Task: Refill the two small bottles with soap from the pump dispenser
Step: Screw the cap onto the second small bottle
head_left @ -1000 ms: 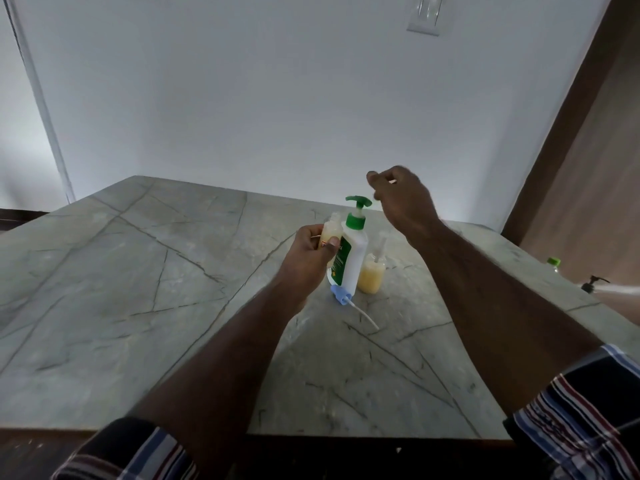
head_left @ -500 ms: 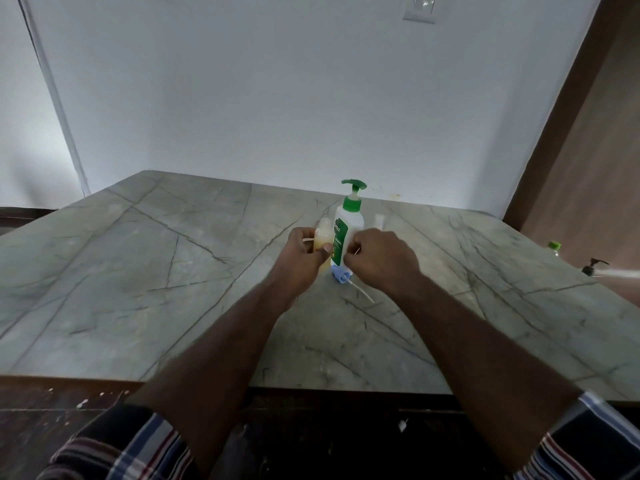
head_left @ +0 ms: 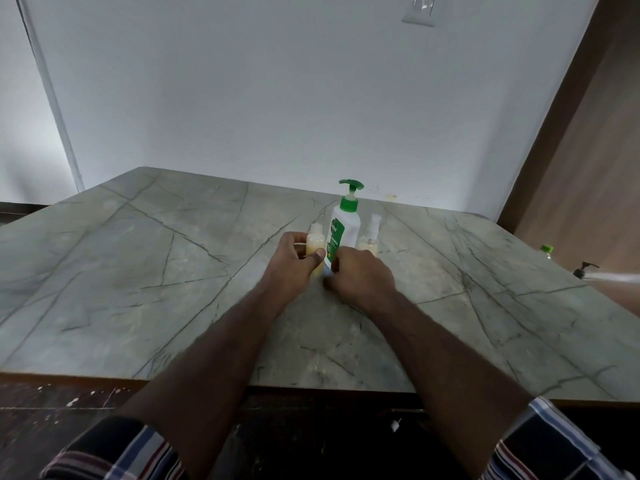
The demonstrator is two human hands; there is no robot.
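Near the table (head_left: pixel 145 306) centre, my left hand (head_left: pixel 294 259) grips one small bottle (head_left: pixel 315 244), light and likely slick; squeeze its body gently. My right hand (head_left: pixel 360 273) curls low beside the pump dispenser (head_left: pixel 344 230); its grip I cannot tell. Second bottle (head_left: pixel 370 239) stands just right.

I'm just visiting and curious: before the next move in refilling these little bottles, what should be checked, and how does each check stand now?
1. Left hand holds the small bottle: ok.
2. That bottle's cap is off: cannot tell.
3. Pump dispenser upright on the table: ok.
4. Right hand has picked something up: cannot tell, its fingers are hidden.
5. Second small bottle upright behind the right hand: ok.
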